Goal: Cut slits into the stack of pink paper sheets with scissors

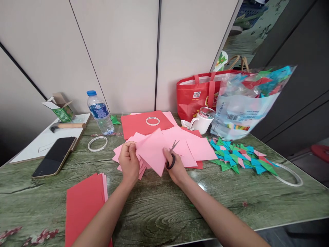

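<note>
Between my two hands hangs a pink sheet of paper [152, 153], its lower corner pointing down. My left hand [129, 161] pinches its left edge between thumb and fingers. Small scissors [171, 161] with dark handles are held in my right hand [176, 169], blades pointing up and away. The right fingertips also touch the sheet's right edge. Behind and under it, more pink sheets [203, 148] lie fanned out, partly on top of red paper [140, 124].
At left are a phone [55, 156], tape roll [97, 143], water bottle [100, 113] and hook-bladed tool [68, 126]. Red sheets [83, 209] lie in front. Folded paper pieces [236, 156], a white mug [203, 120], a plastic bag [241, 113] and a red bag [187, 99] stand right.
</note>
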The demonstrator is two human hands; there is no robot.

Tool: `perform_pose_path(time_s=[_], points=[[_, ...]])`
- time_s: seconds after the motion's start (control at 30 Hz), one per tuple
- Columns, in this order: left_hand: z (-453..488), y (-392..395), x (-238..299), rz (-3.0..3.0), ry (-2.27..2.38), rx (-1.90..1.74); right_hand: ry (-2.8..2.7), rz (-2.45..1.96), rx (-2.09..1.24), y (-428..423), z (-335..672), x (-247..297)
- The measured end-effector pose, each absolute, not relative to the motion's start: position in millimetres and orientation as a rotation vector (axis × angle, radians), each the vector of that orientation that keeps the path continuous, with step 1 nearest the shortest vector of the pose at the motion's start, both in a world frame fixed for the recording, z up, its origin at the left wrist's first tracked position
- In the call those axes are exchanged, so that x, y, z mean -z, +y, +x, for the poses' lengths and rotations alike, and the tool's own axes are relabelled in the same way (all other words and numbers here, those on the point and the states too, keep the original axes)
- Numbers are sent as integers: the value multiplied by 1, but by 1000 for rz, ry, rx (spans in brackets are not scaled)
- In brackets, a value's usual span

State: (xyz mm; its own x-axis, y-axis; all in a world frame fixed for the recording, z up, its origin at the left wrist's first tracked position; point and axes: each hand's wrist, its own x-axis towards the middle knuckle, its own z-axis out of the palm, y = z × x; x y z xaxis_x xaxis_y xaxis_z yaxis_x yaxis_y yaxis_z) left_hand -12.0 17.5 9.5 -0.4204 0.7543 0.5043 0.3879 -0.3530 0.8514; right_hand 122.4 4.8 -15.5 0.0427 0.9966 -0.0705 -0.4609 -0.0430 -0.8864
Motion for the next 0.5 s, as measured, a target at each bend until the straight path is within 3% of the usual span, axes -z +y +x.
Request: perform_pose_path(time_s=[0.17,0.5], points=[[-16,25,-3,1351,1536,-1922,-852,-863,-1507,-3,120,14],[-15,21,-6,1552,1733,-1785,-803,-948,-1264,0,120,20]])
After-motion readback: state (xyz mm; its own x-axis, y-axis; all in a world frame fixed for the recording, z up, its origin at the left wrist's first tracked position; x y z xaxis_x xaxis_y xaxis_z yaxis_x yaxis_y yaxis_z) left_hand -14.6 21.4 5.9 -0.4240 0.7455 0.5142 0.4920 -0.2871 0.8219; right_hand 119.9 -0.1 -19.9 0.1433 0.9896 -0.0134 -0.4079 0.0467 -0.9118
